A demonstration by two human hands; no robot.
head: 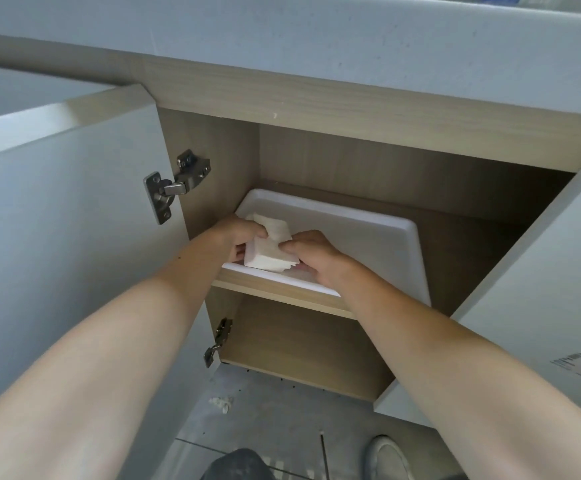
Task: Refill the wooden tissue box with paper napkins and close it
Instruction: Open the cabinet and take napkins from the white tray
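Fetching napkins out of the cupboard — the supply step, with the refill itself not yet begun.

Inside the open cabinet (316, 161), a white tray (368, 230) sits on the upper shelf (282, 294), and at the tray's front-left corner both hands meet on a stack of paper napkins (270, 249). Left hand (237, 239) clasps the stack's left side, fingers curled under; right hand (311, 256) pinches its right edge, thumb on top. My read: lift the stack clear of the tray's rim, square up the frayed lower edges, carry it off. Wooden tissue box? Nowhere in view. Right hand's fingertips are hidden behind the stack, and the lower compartment's depths are unreadable.
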